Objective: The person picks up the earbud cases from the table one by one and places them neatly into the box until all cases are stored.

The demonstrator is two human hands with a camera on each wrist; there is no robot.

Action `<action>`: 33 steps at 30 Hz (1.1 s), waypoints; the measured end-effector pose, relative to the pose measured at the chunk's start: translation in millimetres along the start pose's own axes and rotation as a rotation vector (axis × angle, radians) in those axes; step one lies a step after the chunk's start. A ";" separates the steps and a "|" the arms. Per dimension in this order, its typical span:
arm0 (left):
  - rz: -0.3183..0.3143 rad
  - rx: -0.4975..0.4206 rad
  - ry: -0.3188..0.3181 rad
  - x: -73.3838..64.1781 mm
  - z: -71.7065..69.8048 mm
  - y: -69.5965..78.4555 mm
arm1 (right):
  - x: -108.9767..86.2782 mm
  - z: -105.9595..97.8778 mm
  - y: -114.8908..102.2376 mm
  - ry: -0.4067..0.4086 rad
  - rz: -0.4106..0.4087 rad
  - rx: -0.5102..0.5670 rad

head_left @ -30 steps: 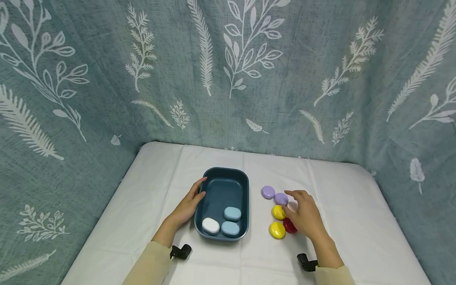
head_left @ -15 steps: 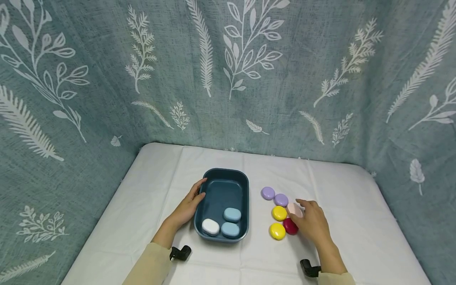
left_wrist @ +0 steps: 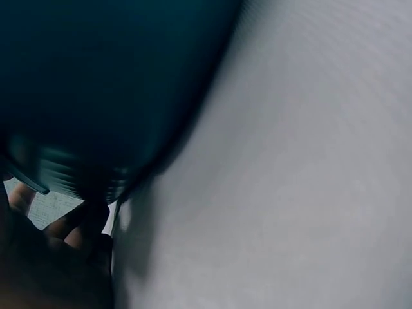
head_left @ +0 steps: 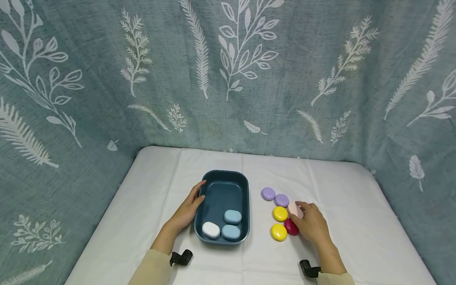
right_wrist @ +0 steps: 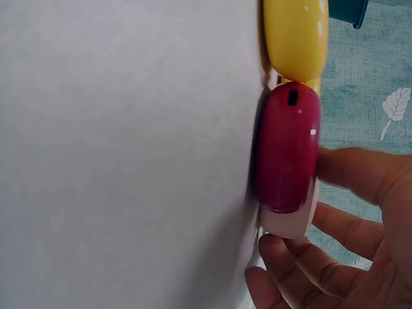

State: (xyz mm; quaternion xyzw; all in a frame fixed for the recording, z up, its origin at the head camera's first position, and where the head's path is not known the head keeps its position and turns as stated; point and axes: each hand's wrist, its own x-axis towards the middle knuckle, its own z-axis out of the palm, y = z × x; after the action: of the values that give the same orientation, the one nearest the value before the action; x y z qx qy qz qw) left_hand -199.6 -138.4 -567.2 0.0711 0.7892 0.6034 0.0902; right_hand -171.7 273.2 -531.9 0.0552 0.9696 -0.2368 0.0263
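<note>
My left hand holds the left rim of a dark teal rectangular tray, thumb and fingertips at its edge. In the left wrist view its fingers touch the outer wall. Inside the tray's near end lie a white rounded block and two light blue ones. To the right, my right hand pinches a pale pink rounded disc between thumb and fingers, low at the table. A glossy dark red disc lies against it, partly covering it in the right wrist view.
Two yellow discs and two lilac discs lie on the white-covered table, between the tray and my right hand. Black wrist devices sit at both cuffs. A green leaf-patterned curtain surrounds the table's back and sides.
My right hand has moved right and nearer to me, off the yellow and lilac discs and onto the pink disc. The left hand keeps its place at the tray; the head view shifts slightly.
</note>
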 end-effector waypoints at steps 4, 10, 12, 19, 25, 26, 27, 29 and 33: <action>0.001 0.006 0.009 -1.1 0.6 -1.3 | 1.2 -0.1 0.2 0.010 -0.009 -0.001; 0.002 -0.024 -0.001 -0.9 -0.9 -1.1 | 1.5 -1.8 -2.4 0.027 -0.002 0.006; 0.000 -0.037 -0.013 -1.2 -1.7 0.1 | 1.1 -2.6 -3.7 0.035 -0.004 0.006; -0.007 -0.003 -0.014 -4.5 -2.4 0.5 | -2.3 -10.3 -13.0 0.089 -0.067 0.035; 0.019 0.018 -0.004 -5.0 -2.2 1.4 | -5.7 -19.0 -32.1 0.118 -0.133 0.069; 0.018 0.015 -0.007 -4.4 -2.0 1.1 | -6.3 -20.1 -36.0 0.122 -0.142 0.073; 0.021 0.010 -0.010 -3.7 -1.6 0.7 | -6.8 -21.1 -39.8 0.126 -0.151 0.075; 0.025 -0.003 -0.012 -3.0 -1.6 0.5 | -6.8 -22.6 -47.7 0.133 -0.177 0.085; 0.029 -0.038 -0.020 -1.7 -1.7 0.3 | -6.4 -25.1 -63.1 0.138 -0.236 0.111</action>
State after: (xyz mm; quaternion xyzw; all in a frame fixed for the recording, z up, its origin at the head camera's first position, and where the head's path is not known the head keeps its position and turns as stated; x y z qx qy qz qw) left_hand -198.3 -140.3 -566.3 0.0868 0.7753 0.6190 0.0906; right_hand -173.5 228.5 -480.3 -0.0417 0.9544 -0.2870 -0.0714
